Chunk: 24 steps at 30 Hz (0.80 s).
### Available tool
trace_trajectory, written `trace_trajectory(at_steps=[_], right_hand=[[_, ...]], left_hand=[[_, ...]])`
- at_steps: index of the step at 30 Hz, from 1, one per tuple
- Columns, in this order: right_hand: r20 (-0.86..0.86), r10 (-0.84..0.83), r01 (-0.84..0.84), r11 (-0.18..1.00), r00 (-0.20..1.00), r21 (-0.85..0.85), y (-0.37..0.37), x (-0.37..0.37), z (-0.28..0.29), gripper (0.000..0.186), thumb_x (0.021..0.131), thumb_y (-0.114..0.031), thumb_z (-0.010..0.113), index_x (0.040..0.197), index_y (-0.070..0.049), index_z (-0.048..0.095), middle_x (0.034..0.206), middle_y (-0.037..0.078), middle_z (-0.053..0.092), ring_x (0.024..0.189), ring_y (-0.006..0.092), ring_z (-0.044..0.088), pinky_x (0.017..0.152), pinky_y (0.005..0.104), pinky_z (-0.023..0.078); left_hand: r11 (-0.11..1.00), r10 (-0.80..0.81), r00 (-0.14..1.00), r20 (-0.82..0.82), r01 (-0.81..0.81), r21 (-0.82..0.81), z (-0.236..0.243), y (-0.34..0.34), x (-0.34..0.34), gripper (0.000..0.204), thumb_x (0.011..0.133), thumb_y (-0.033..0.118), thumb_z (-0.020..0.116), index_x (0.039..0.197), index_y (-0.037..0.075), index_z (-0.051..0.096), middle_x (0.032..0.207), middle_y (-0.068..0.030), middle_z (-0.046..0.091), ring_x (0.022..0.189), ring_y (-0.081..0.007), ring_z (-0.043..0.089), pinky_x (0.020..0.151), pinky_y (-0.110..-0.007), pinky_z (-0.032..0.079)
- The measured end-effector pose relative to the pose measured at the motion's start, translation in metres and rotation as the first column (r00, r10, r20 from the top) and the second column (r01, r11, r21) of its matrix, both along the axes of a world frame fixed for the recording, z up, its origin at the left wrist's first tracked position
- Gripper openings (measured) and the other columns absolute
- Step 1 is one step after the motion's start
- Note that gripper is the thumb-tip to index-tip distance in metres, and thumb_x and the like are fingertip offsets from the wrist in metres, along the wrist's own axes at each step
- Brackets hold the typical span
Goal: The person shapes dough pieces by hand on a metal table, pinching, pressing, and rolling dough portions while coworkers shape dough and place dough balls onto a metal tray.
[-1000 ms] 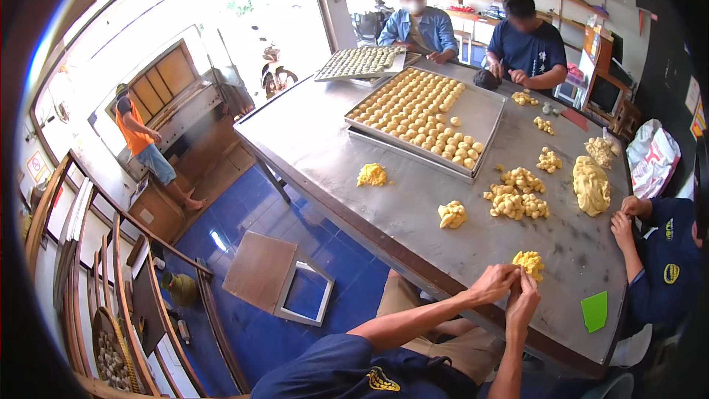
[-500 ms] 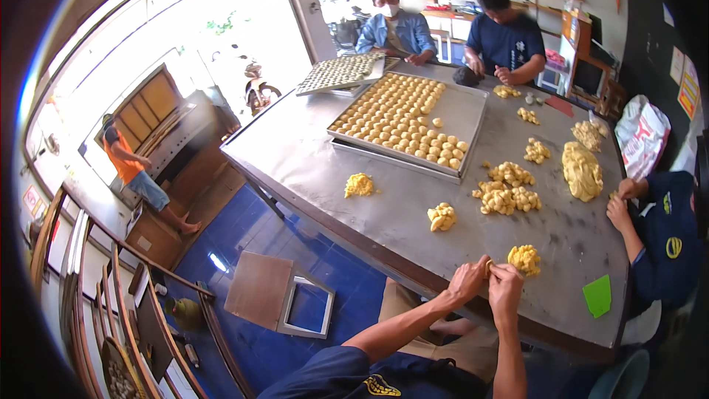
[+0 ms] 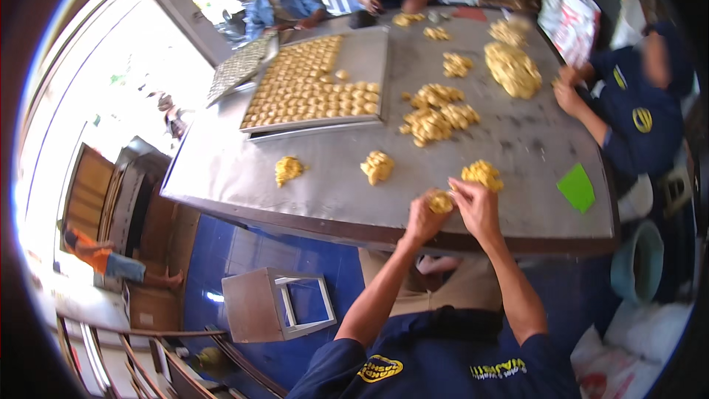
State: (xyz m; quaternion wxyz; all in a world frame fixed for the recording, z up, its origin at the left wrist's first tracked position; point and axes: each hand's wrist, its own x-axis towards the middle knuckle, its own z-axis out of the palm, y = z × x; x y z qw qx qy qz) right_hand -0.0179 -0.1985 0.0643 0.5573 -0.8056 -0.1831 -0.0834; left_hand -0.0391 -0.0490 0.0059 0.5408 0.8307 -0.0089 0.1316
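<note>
My left hand [image 3: 424,223] is curled around a small flattened piece of yellow dough [image 3: 441,202], just above the near edge of the metal table. Beside it, my right hand [image 3: 477,209] has its fingers drawn together, their tips close to the dough. Whatever they pinch is too small to make out. Just beyond my right hand lies a crumbly yellow mound [image 3: 483,174]. To the left sit a heap of dough pieces [image 3: 377,168] and another yellow mound [image 3: 289,170].
A large tray [image 3: 383,66] holds rows of round dough balls, with a second filled tray [image 3: 240,70] behind it. Dough heaps [image 3: 432,120] and a big dough lump [image 3: 512,70] lie farther right. A green scraper [image 3: 576,188] rests near the right edge. Co-workers sit around the table; a stool [image 3: 251,303] stands left.
The view has swung, so the table sits higher and more level. My hands have parted slightly, and the dough piece now shows in my left hand.
</note>
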Motion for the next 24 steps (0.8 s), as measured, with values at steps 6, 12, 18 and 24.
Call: trace_trajectory(at_steps=[6, 12, 18, 24], right_hand=[[-0.112, 0.016, -0.034, 0.986, 0.994, -0.165, -0.009, 0.023, -0.038, 0.048, 0.078, -0.01, 0.082, 0.12, 0.008, 0.069, 0.117, 0.028, 0.07, 0.107, 0.0387, 0.07, 0.093, 0.0415, 0.055], [0.258, -0.172, 0.252, 0.914, 0.951, -0.319, -0.049, 0.036, -0.016, 0.047, 0.084, -0.002, 0.075, 0.129, 0.006, 0.064, 0.126, 0.025, 0.066, 0.114, 0.0412, 0.064, 0.101, 0.0435, 0.051], [0.23, -0.129, 0.226, 0.855, 0.964, -0.467, -0.067, 0.032, -0.044, 0.038, 0.093, -0.011, 0.069, 0.129, 0.003, 0.065, 0.122, 0.017, 0.069, 0.117, 0.0373, 0.063, 0.095, 0.0439, 0.055], [0.366, -0.188, 0.34, 0.844, 0.912, -0.414, -0.075, 0.003, -0.058, 0.033, 0.094, -0.007, 0.067, 0.125, 0.006, 0.065, 0.122, 0.019, 0.067, 0.113, 0.0364, 0.064, 0.097, 0.0425, 0.055]], left_hand=[[0.991, -0.117, 0.993, -0.006, 0.117, 0.068, 0.007, -0.008, 0.003, 0.023, 0.084, 0.011, 0.08, 0.102, 0.0, 0.069, 0.089, -0.0179, 0.073, 0.082, -0.0274, 0.07, 0.075, -0.04, 0.055], [0.999, -0.021, 0.999, -0.05, 0.024, 0.048, 0.003, -0.018, 0.001, 0.026, 0.1, 0.026, 0.065, 0.097, 0.001, 0.07, 0.08, -0.0162, 0.066, 0.071, -0.0339, 0.061, 0.066, -0.042, 0.049], [0.951, -0.121, 0.988, -0.095, 0.088, -0.297, -0.023, 0.029, 0.012, 0.038, 0.113, 0.036, 0.042, 0.111, 0.006, 0.066, 0.081, 0.0018, 0.054, 0.067, -0.0057, 0.044, 0.059, -0.023, 0.036], [0.966, -0.218, 0.961, -0.171, 0.188, -0.18, -0.005, 0.029, 0.007, 0.027, 0.11, 0.028, 0.049, 0.119, 0.003, 0.055, 0.107, -0.013, 0.058, 0.089, -0.0215, 0.054, 0.088, -0.036, 0.047]])
